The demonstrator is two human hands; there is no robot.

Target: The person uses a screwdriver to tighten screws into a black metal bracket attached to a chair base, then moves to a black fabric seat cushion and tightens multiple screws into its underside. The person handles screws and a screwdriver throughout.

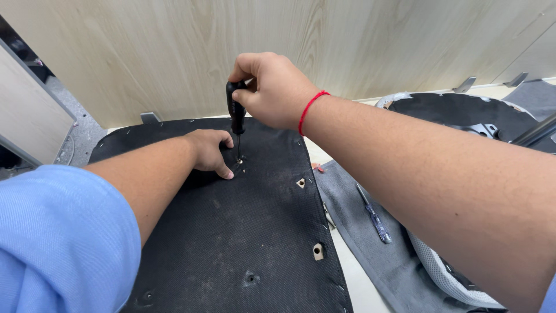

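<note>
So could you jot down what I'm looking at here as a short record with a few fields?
Right hand: gripping a black-handled screwdriver, upright, tip down on the panel
Left hand: pressed on the panel, fingertips beside the tip
Work surface: black fabric-covered panel, dusty, with small square holes
Nearby: second screwdriver lying on grey fabric
Backdrop: pale wooden wall

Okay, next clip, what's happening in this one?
A person is working on a black fabric-covered panel lying flat in front of a wooden wall. The right hand grips a black-handled screwdriver held upright, its tip down at a small fitting on the panel. The left hand rests on the panel with fingers right beside the tip. A second screwdriver lies untouched on grey fabric to the right.
</note>
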